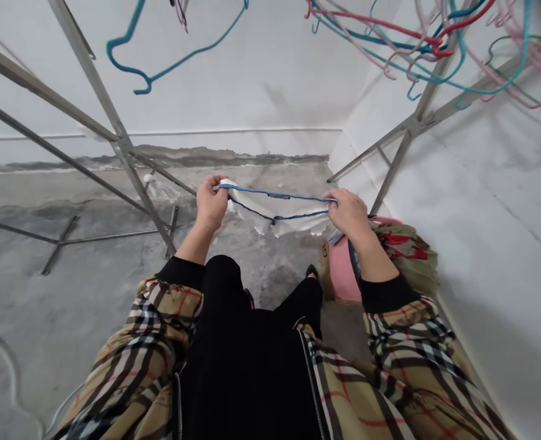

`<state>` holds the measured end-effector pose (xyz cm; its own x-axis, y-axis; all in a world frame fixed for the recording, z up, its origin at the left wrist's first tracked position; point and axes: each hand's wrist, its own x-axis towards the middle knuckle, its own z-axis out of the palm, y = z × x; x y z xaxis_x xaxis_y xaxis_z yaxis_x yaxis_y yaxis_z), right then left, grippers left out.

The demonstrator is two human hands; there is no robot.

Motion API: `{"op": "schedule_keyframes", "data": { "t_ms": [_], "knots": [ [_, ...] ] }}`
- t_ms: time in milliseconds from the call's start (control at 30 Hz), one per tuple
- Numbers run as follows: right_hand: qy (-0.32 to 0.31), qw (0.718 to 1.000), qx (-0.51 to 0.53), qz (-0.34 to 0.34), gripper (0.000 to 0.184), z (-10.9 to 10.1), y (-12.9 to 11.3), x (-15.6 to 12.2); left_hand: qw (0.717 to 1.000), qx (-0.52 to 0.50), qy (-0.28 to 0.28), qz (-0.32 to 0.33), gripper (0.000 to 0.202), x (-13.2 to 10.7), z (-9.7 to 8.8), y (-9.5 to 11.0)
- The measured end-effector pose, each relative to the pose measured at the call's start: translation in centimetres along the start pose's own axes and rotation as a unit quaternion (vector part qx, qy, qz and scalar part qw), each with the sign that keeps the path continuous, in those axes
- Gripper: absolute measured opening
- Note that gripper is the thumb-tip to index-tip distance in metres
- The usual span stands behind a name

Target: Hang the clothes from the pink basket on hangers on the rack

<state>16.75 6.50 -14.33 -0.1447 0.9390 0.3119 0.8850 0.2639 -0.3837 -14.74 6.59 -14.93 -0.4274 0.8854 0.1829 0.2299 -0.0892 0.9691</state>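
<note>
A pair of white underpants (298, 226) with blue edging is stretched sideways in front of me, above the concrete floor. Its waist opening faces up, with a small dark bow at the near edge and a label on the far edge. My left hand (211, 203) pinches one end of the waistband. At the other end, my right hand (348, 212) grips the band between thumb and fingers. Most of the cloth hangs below the band, seen from above.
Metal drying-rack frames stand at left (122, 143) and right (412, 125). A blue hanger (197, 55) hangs overhead, and several tangled hangers (435, 46) are at upper right. Beside my right forearm is a pink container (345, 275) with cloth (410, 253). A pale hose (11, 366) lies at lower left.
</note>
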Motion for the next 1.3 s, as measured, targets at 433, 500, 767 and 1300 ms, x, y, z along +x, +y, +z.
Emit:
{"op": "schedule_keyframes", "data": {
  "t_ms": [433, 500, 767, 1300],
  "knots": [
    [-0.004, 0.989, 0.078, 0.125, 0.036, 0.4, 0.4, -0.8, 0.994, -0.025, -0.105, 0.027, 0.018, 1.4, -3.1, 0.1],
    [-0.026, 0.987, 0.096, 0.129, 0.035, -0.4, 0.0, -0.8, 0.989, -0.034, -0.147, -0.008, 0.02, 1.4, -3.2, 0.4],
    [-0.119, 0.976, 0.133, 0.123, 0.03, -0.2, -2.1, -2.5, 0.974, -0.057, -0.215, -0.029, 0.027, -1.2, -5.3, 1.5],
    [-0.059, 0.906, 0.414, -0.064, 0.041, -5.3, -22.3, 11.3, 0.971, -0.073, -0.215, -0.081, 0.014, -8.0, -11.0, 0.9]
  ]
}}
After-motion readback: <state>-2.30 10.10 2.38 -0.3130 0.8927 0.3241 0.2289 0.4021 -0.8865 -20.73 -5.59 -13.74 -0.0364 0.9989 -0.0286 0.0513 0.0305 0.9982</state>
